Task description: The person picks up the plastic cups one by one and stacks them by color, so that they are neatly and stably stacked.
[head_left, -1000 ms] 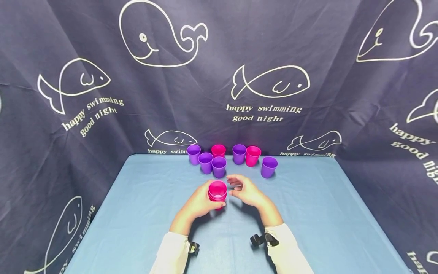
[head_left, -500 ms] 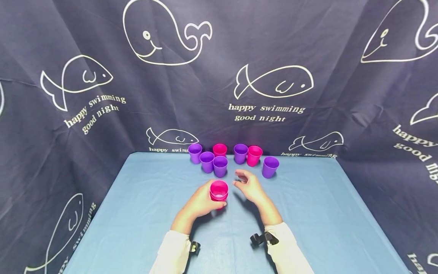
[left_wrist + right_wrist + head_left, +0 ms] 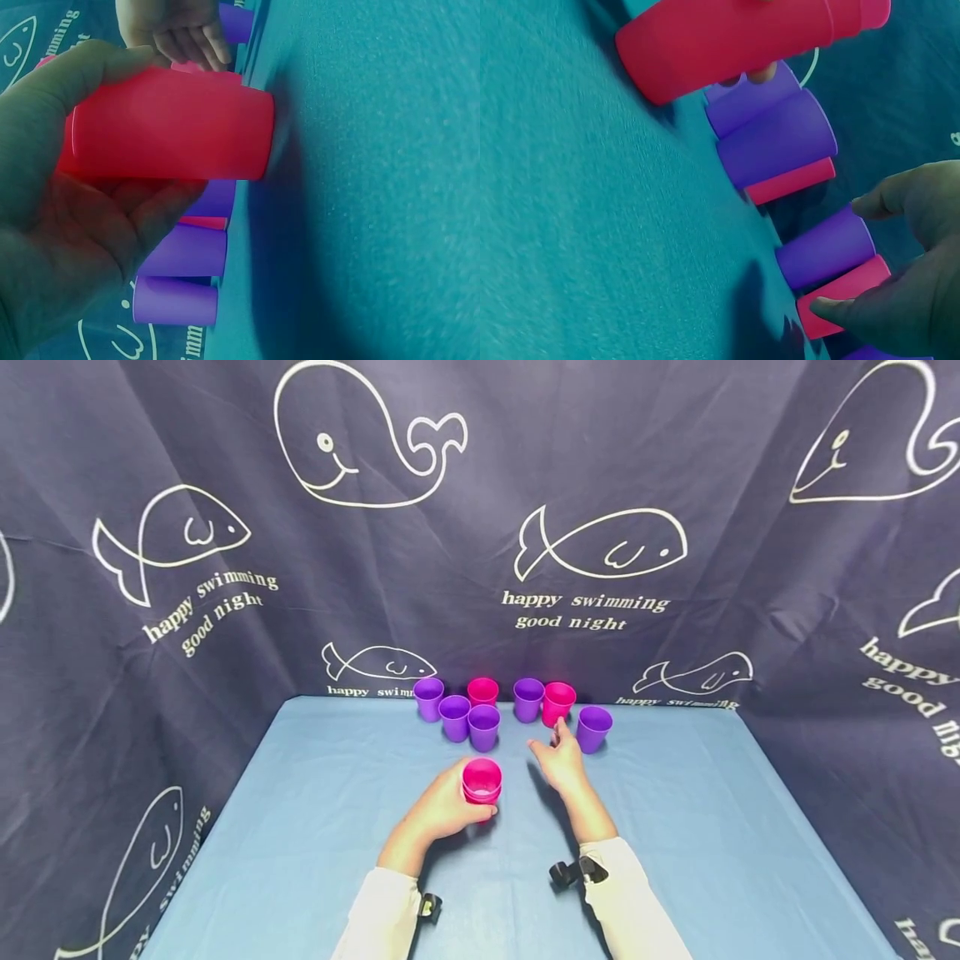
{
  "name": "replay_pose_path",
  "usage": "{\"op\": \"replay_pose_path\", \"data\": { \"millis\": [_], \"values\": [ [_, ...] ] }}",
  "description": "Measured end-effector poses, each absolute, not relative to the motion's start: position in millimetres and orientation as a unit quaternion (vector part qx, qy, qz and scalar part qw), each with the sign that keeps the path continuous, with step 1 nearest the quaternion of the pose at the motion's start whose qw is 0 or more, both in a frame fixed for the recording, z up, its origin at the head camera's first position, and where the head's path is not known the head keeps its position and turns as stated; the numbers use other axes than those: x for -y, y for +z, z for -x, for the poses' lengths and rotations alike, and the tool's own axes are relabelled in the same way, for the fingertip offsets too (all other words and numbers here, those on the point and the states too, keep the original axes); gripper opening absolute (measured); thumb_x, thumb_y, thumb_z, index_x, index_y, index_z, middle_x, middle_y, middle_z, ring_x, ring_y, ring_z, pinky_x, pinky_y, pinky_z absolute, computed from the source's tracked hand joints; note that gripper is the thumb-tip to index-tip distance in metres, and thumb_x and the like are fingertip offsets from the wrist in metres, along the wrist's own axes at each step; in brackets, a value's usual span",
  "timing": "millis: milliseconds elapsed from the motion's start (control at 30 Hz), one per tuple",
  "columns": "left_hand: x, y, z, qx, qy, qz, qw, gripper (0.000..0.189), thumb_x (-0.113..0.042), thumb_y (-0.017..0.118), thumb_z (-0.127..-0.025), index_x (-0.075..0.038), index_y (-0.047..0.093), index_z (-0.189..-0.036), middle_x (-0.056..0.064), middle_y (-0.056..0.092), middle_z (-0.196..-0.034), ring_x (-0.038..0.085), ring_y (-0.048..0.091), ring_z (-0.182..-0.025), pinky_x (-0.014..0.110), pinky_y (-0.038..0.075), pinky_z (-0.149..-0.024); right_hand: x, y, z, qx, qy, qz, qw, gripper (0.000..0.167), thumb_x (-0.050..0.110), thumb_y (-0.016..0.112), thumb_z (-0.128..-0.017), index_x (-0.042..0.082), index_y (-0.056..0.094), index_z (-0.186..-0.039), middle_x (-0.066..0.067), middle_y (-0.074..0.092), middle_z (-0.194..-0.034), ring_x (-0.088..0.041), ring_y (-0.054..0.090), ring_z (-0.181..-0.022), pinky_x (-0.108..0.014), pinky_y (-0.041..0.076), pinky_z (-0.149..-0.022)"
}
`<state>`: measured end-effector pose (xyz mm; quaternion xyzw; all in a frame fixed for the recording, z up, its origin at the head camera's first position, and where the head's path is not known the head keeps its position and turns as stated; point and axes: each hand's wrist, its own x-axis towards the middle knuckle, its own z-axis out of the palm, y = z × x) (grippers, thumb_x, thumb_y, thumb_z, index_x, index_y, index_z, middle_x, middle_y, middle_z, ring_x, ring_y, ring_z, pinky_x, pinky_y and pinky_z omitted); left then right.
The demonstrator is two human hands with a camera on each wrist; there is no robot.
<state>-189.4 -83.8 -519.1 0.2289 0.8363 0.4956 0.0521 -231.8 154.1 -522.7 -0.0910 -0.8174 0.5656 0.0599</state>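
My left hand (image 3: pixel 442 802) grips a stack of nested pink cups (image 3: pixel 482 793), fingers and thumb curled round its sides. In the left wrist view the stack (image 3: pixel 176 127) stands upright close above or on the cloth; the right wrist view shows stacked rims at its top. Reaching forward, my right hand (image 3: pixel 562 763) has its fingers spread and nothing in them. Nearest to it is a pink cup (image 3: pixel 558 702) in the back group, flanked by a purple cup (image 3: pixel 528 700) on its left and another purple cup (image 3: pixel 594 729) on its right. Contact with the pink cup cannot be made out.
Left of centre at the back stand several purple cups, among them a front one (image 3: pixel 483 728), with a pink cup (image 3: pixel 482 690) behind. Blue cloth (image 3: pixel 735 827) covers the table. A dark fish-print curtain (image 3: pixel 420 568) rises behind it.
My right hand has moved away from the pink stack, forward and to the right, towards the pink cup at the back. The left hand holds the stack in nearly the same place.
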Motion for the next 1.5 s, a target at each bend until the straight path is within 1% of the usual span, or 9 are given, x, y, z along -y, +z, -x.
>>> {"op": "replay_pose_path", "data": {
  "millis": [233,333,567,667,733,833,933,1233,1500],
  "values": [
    [83.3,-519.2,189.2,-0.836,0.495,-0.229,0.049,0.059,-0.015,0.091,-0.077,-0.011,0.064,-0.129,-0.001,0.073,-0.109,0.014,0.068,-0.101,0.036,0.057,-0.101,-158.5,-525.1,240.4,0.825,0.554,0.097,0.057,0.096,0.019,0.067,-0.099,-0.01,0.003,-0.165,-0.028,0.011,-0.175,-0.049,0.035,-0.155,-0.052,0.031,-0.129],
    [83.4,-519.5,188.7,-0.835,0.496,-0.23,0.053,0.059,-0.015,0.09,-0.077,-0.011,0.063,-0.129,-0.002,0.073,-0.109,0.013,0.068,-0.101,0.035,0.057,-0.1,-158.7,-527.7,243.4,0.816,0.567,0.095,0.058,0.097,0.018,0.066,-0.1,-0.008,-0.001,-0.165,-0.026,0.007,-0.176,-0.052,0.033,-0.155,-0.053,0.031,-0.129],
    [84.7,-521.1,185.5,-0.833,0.501,-0.229,0.055,0.058,-0.016,0.09,-0.077,-0.012,0.063,-0.128,-0.003,0.072,-0.107,0.013,0.068,-0.099,0.034,0.057,-0.099,-158.4,-533.4,249.8,0.796,0.595,0.092,0.071,0.1,0.014,0.067,-0.1,0.0,-0.005,-0.168,-0.026,0.016,-0.175,-0.053,0.031,-0.156,-0.056,0.031,-0.129],
    [84.8,-521.3,184.8,-0.834,0.5,-0.227,0.057,0.058,-0.016,0.09,-0.077,-0.012,0.062,-0.128,-0.003,0.072,-0.108,0.013,0.068,-0.1,0.034,0.057,-0.099,-158.5,-534.8,254.7,0.802,0.584,0.094,0.08,0.099,0.014,0.066,-0.099,0.0,-0.004,-0.168,-0.027,0.013,-0.176,-0.051,0.03,-0.157,-0.055,0.029,-0.13],
    [84.5,-520.9,184.7,-0.835,0.498,-0.226,0.057,0.059,-0.016,0.09,-0.077,-0.012,0.062,-0.129,-0.003,0.072,-0.108,0.013,0.068,-0.101,0.034,0.057,-0.099,-158.7,-535.3,258.2,0.809,0.572,0.104,0.083,0.1,0.017,0.066,-0.1,-0.002,-0.006,-0.167,-0.027,0.005,-0.177,-0.049,0.024,-0.16,-0.053,0.024,-0.133],
    [84.0,-520.6,185.0,-0.838,0.494,-0.226,0.055,0.06,-0.017,0.09,-0.077,-0.012,0.062,-0.13,-0.003,0.072,-0.109,0.013,0.068,-0.101,0.035,0.057,-0.1,-157.7,-535.9,263.3,0.817,0.559,0.119,0.084,0.104,0.021,0.066,-0.1,-0.004,-0.011,-0.166,-0.026,-0.008,-0.177,-0.043,0.007,-0.165,-0.05,0.012,-0.136],
    [83.4,-520.2,184.8,-0.838,0.494,-0.225,0.053,0.06,-0.016,0.091,-0.077,-0.012,0.062,-0.13,-0.002,0.073,-0.109,0.014,0.069,-0.101,0.035,0.057,-0.1,-156.6,-537.6,268.8,0.814,0.559,0.129,0.094,0.106,0.022,0.066,-0.1,-0.004,-0.014,-0.165,-0.025,-0.012,-0.176,-0.039,-0.006,-0.166,-0.05,0.005,-0.137],
    [83.1,-520.9,182.8,-0.838,0.495,-0.223,0.056,0.06,-0.016,0.091,-0.076,-0.012,0.062,-0.129,-0.002,0.073,-0.109,0.016,0.07,-0.102,0.035,0.057,-0.099,-153.5,-545.0,280.6,0.8,0.565,0.155,0.128,0.108,0.022,0.068,-0.097,-0.002,-0.012,-0.166,-0.026,-0.006,-0.177,-0.04,0.0,-0.166,-0.05,0.009,-0.136],
    [83.4,-522.7,184.5,-0.839,0.493,-0.225,0.051,0.059,-0.015,0.091,-0.075,-0.013,0.062,-0.127,-0.003,0.073,-0.107,0.012,0.069,-0.099,0.033,0.057,-0.098,-149.9,-547.3,291.8,0.786,0.571,0.178,0.157,0.1,0.016,0.065,-0.099,0.001,-0.006,-0.168,-0.029,0.002,-0.176,-0.044,0.006,-0.165,-0.054,0.013,-0.135]
  ]
}}
